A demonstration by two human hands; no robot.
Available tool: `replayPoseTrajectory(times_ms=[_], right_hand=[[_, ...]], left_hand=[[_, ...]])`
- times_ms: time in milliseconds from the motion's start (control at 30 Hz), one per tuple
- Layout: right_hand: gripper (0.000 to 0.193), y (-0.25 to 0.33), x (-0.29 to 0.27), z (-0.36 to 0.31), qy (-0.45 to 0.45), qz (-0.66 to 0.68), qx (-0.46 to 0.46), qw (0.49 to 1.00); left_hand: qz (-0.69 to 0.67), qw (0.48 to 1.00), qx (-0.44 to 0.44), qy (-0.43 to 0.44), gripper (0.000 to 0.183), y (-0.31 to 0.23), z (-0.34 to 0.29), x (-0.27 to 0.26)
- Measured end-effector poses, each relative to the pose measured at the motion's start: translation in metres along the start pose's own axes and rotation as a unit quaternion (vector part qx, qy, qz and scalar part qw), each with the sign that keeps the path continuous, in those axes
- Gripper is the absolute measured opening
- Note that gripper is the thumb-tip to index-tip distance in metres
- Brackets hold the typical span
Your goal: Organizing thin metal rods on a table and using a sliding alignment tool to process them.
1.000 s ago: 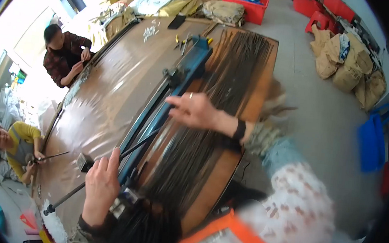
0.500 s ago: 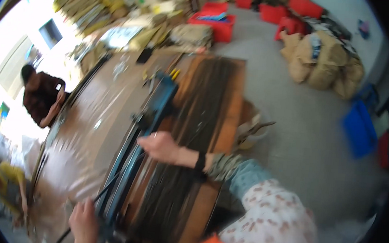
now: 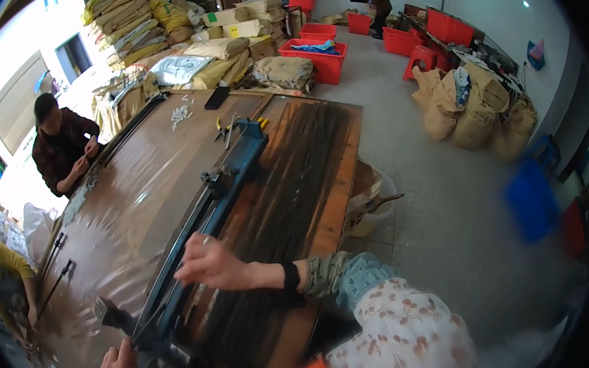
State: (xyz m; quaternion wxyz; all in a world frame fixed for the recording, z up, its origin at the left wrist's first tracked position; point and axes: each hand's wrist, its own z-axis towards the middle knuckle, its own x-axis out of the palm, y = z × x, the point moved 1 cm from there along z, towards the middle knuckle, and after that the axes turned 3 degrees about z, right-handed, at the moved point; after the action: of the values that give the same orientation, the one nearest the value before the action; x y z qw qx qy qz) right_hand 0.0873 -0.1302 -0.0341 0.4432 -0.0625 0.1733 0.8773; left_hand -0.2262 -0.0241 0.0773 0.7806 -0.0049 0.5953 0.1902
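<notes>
Right hand (image 3: 212, 264) and left hand (image 3: 121, 364) at the rail (image 3: 248, 153).
Right half-curled; I can't tell what either holds, nor how open left is.

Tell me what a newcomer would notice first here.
Probably the long blue rail on the table, with the right hand over the rail and the left hand by its near end. Right of it lie many thin dark rods; beyond the table stands a red bin.

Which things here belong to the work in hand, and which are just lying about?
Likely in the work:
blue rail, right hand over it, left hand near its lower end
dark rods beside it

Likely just lying about:
red crate
brown sacks
flat black object
</notes>
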Motion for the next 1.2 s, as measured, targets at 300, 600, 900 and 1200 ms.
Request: replayPoseTrajectory(times_ms=[300, 600, 900, 1200], right_hand=[[0.032, 0.013, 0.028, -0.014, 0.140, 0.003, 0.029, 0.990], [0.030, -0.027, 0.017, -0.016, 0.123, -0.027, 0.103, 0.987], [0.018, 0.031, 0.172, 0.063, 0.278, 0.341, 0.224, 0.870], [0.015, 0.048, 0.217, 0.064, 0.336, 0.271, 0.083, 0.898]], left_hand=[[-0.019, 0.988, -0.145, -0.042, 0.029, 0.008, -0.048, 0.004], [0.068, 0.961, -0.219, -0.154, 0.015, 0.055, -0.098, -0.026], [0.059, 0.946, -0.248, -0.202, 0.025, 0.075, -0.136, -0.072], [0.025, 0.923, -0.371, -0.099, 0.024, 0.047, -0.221, -0.052]])
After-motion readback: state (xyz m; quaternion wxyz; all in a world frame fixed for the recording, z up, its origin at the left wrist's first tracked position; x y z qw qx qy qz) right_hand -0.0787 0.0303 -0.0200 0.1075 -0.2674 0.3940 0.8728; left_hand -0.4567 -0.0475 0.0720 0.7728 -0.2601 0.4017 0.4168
